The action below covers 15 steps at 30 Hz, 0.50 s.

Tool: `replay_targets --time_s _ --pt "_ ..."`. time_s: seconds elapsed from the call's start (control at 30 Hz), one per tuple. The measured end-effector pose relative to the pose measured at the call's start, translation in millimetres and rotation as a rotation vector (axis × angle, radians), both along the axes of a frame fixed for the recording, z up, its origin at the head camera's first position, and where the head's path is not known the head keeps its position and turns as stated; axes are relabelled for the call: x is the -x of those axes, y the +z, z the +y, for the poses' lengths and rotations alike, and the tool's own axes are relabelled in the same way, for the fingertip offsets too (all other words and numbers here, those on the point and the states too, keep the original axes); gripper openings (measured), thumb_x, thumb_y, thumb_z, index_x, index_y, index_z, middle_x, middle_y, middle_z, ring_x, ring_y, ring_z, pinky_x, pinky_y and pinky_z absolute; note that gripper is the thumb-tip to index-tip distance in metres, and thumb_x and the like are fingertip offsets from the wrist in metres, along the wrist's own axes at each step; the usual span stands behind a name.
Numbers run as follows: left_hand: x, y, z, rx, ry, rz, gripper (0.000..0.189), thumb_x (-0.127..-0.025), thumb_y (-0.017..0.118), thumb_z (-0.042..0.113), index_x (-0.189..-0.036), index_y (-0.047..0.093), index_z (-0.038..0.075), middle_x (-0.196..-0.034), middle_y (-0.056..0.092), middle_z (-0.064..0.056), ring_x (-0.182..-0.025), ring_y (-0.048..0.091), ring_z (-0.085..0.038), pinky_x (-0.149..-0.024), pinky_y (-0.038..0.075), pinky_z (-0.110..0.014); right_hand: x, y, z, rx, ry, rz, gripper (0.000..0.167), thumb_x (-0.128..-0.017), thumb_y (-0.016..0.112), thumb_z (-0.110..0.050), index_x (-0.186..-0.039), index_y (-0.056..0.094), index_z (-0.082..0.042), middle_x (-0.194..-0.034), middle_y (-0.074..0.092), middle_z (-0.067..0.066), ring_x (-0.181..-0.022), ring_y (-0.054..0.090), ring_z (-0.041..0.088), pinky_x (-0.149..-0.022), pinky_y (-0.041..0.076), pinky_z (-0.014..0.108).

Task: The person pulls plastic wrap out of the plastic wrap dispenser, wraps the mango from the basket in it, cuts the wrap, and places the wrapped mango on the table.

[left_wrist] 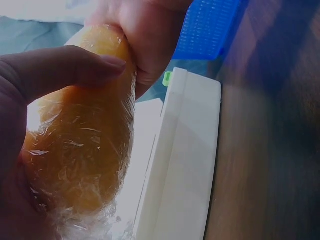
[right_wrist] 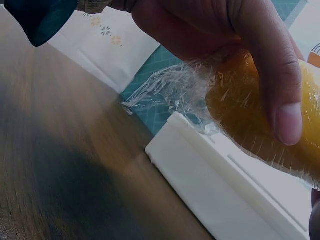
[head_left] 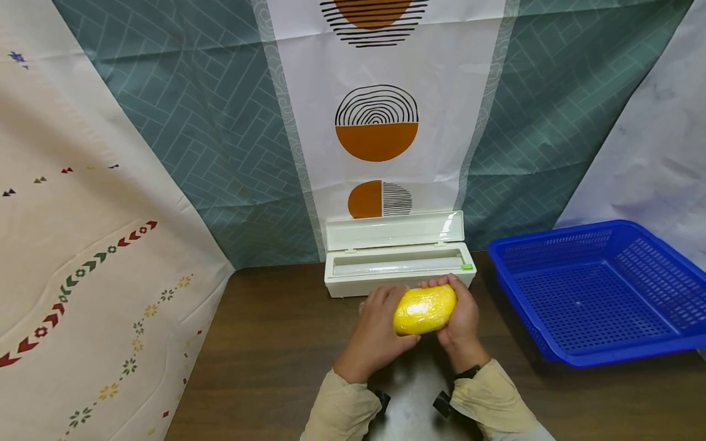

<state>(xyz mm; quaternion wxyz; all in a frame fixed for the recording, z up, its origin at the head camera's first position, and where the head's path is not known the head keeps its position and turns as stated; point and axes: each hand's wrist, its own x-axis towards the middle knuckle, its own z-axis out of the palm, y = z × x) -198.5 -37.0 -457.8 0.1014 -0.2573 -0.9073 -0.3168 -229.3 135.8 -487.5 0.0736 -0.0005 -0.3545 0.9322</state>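
A yellow mango (head_left: 425,310) wrapped in shiny cling film is held up between both hands, just in front of the white film box. My left hand (head_left: 377,331) grips its left side, and its thumb lies across the fruit in the left wrist view. The right hand (head_left: 462,315) is curled round the other end. Loose, crumpled cling film (right_wrist: 175,92) sticks out past the mango's left end in the right wrist view. The white cling film box (head_left: 353,286) stands with its lid raised, a film roll (head_left: 397,266) lying inside. A green slider (head_left: 467,267) sits at its right end.
To the right, a blue plastic basket (head_left: 584,300) with perforated walls stands on the brown wooden table (head_left: 265,343). Behind the box hangs a patterned curtain (head_left: 231,135). White printed cloth (head_left: 99,275) drapes along the left side.
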Motion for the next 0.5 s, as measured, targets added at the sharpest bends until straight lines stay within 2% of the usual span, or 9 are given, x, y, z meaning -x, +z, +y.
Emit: replay_targets --time_s 0.23,0.5 --pt "0.2 -1.0 -0.5 -0.009 -0.008 0.004 0.078 -0.074 0.091 0.025 -0.142 0.056 0.009 -0.135 0.058 -0.008 -0.123 0.053 -0.026 -0.103 0.045 -0.046 0.1 1.4 -3.2 0.041 -0.047 0.007 0.041 -0.113 0.036 -0.022 -0.082 0.060 -0.008 -0.081 0.067 0.006 -0.079 0.068 0.024 -0.084 0.058 0.035" --pt "2.0 -1.9 -2.0 0.001 -0.007 -0.021 0.079 -0.075 0.091 0.026 -0.143 0.055 0.011 -0.137 0.058 -0.007 -0.124 0.053 -0.025 -0.102 0.045 -0.046 -0.6 1.1 -5.0 0.011 -0.075 0.011 0.041 -0.113 0.034 -0.021 -0.083 0.060 -0.008 -0.083 0.066 0.006 -0.079 0.068 0.023 -0.084 0.059 0.034"
